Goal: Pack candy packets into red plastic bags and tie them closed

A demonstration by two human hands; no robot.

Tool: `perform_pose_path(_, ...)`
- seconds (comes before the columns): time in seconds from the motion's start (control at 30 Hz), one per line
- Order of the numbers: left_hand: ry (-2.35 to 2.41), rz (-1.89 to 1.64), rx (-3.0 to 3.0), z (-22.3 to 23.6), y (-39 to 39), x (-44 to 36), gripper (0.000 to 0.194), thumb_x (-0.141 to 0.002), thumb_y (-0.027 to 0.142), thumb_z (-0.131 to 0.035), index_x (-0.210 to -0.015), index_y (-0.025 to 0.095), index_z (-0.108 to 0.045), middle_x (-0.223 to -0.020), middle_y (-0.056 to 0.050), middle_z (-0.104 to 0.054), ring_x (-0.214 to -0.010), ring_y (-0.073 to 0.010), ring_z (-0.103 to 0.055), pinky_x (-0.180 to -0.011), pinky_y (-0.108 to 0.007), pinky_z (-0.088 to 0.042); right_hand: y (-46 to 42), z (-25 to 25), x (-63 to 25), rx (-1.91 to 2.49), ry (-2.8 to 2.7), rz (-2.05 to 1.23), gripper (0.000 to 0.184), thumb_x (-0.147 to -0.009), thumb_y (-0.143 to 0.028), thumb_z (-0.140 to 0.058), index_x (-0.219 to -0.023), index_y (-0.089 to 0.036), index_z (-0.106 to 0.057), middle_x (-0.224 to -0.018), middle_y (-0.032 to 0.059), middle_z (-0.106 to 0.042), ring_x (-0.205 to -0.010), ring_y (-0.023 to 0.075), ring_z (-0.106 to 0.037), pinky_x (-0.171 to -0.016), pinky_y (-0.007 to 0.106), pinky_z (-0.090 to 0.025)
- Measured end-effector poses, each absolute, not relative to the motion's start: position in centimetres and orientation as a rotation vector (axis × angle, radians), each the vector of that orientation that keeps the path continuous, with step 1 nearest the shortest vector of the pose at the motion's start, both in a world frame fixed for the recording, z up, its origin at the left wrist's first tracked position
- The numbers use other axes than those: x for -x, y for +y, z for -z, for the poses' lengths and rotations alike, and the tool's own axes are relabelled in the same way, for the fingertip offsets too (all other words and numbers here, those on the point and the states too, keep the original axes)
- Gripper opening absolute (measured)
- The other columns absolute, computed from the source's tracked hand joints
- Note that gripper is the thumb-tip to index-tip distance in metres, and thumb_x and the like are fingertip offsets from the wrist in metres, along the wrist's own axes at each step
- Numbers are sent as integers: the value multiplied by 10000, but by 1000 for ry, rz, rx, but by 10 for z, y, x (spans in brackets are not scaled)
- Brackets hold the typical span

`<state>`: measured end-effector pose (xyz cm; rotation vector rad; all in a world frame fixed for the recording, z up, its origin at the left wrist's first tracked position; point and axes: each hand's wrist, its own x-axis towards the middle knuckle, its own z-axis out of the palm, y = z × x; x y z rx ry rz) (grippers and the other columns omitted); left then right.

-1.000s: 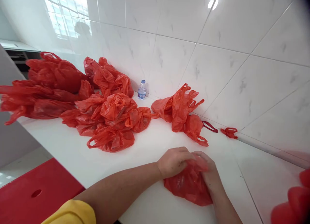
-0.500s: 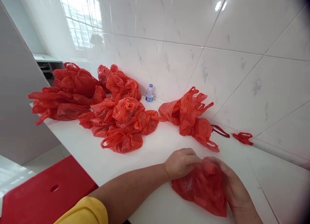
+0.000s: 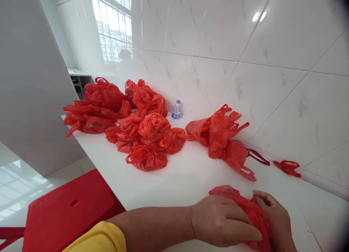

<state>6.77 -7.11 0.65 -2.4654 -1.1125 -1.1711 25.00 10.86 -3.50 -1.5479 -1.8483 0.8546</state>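
Observation:
A crumpled red plastic bag (image 3: 252,207) is at the table's near right, between my two hands. My left hand (image 3: 223,221) reaches across from the left with its back up, closed on the near side of the bag. Part of its fingers is hidden in the folds. My right hand (image 3: 275,212) grips the bag's right edge, thumb and fingers bent at the plastic. Just beyond, another red plastic bag (image 3: 237,155) lies with a loose handle pointing toward my hands. I cannot see what, if anything, the held bag contains.
Several red bags are heaped on the left of the white table (image 3: 191,172). A water bottle (image 3: 176,110) stands by the tiled wall (image 3: 212,77). Along the wall lie a dark red strap (image 3: 259,157) and a small red bag (image 3: 287,167). A red stool (image 3: 71,208) stands at lower left.
My left hand has moved nearer and further right across the bag. The bag is turned and bunched differently, with my right hand now at its right edge. The view has shifted left.

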Motion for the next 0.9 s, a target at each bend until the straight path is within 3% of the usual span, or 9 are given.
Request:
perform_pose_path(0.13, -1358, 1212, 2342, -13, -74, -71, 319, -863, 325, -447, -1109, 182, -592, -1183, -80, -584, -1120, -165, -522, -1006, -297, -372, 100, 28, -241, 1488, -1910, -833, 464, -672, -517, -553, -1009, -202, -611, -834, 50, -693, -717, 243, -645, -593, 310, -485)
perform_pose_path(0.3, -1661, 1087, 2331, -19, -75, -67, 565, -807, 446, -528, -1308, 210, -413, -1440, -153, -292, -1328, -318, -258, -1037, -450, -316, 90, 26, -232, 1333, -1897, -1212, 474, -655, -557, -611, -979, -211, -621, -951, 49, -692, -841, 258, -643, -634, 287, -521)
perform_pose_path(0.37, -1747, 1003, 2382, -17, -74, -63, 704, -763, 483, -573, -1372, 236, -320, -1468, -164, -236, -1318, -362, -261, -990, -492, -354, 86, 27, -228, 1226, -1867, -1378, 464, -658, -551, -627, -966, -204, -629, -959, 50, -692, -846, 256, -642, -646, 278, -530)
perform_pose_path(0.47, -1860, 874, 2479, -10, -74, -55, 605, -767, 421, -576, -1329, 294, -394, -1372, -143, -415, -1121, -334, -507, -853, -441, -454, 82, 28, -224, 1190, -1796, -1481, 453, -672, -535, -634, -980, -202, -639, -963, 59, -694, -833, 251, -647, -630, 269, -536)
perform_pose_path(0.57, -2023, 894, 2562, -5, -80, -43, 360, -761, 245, -539, -1114, 293, -594, -992, -44, -668, -839, -225, -626, -729, -313, -480, 85, 30, -226, 1230, -1715, -1416, 477, -679, -534, -627, -1017, -198, -638, -937, 74, -698, -884, 263, -643, -647, 276, -537)
perform_pose_path(0.63, -2137, 1170, 2512, -7, -91, -31, 311, -736, 172, -521, -1001, 274, -647, -880, 3, -691, -806, -188, -630, -724, -269, -469, 89, 32, -228, 1267, -1714, -1350, 497, -685, -540, -616, -1046, -198, -632, -913, 78, -699, -926, 266, -631, -680, 287, -531)
perform_pose_path(0.73, -2171, 1887, 2248, -16, -110, -8, 273, -702, 115, -509, -897, 217, -671, -883, 19, -692, -825, -168, -628, -743, -246, -467, 93, 34, -228, 1309, -1760, -1310, 515, -677, -549, -619, -1063, -207, -625, -917, 72, -698, -956, 260, -619, -767, 311, -506)
perform_pose_path(0.8, -2106, 2324, 1906, -27, -122, 12, 220, -720, 152, -509, -876, 180, -662, -870, 1, -684, -830, -176, -624, -747, -258, -475, 93, 35, -226, 1315, -1776, -1312, 511, -680, -556, -611, -1061, -215, -618, -928, 64, -696, -972, 253, -612, -818, 322, -484)
perform_pose_path(0.9, -1960, 2647, 1255, -49, -138, 48, 249, -814, 270, -431, -941, 183, -626, -910, -17, -661, -842, -173, -614, -781, -280, -475, 91, 34, -223, 1325, -1784, -1293, 494, -691, -560, -584, -1049, -221, -613, -937, 56, -693, -978, 249, -608, -836, 327, -467)
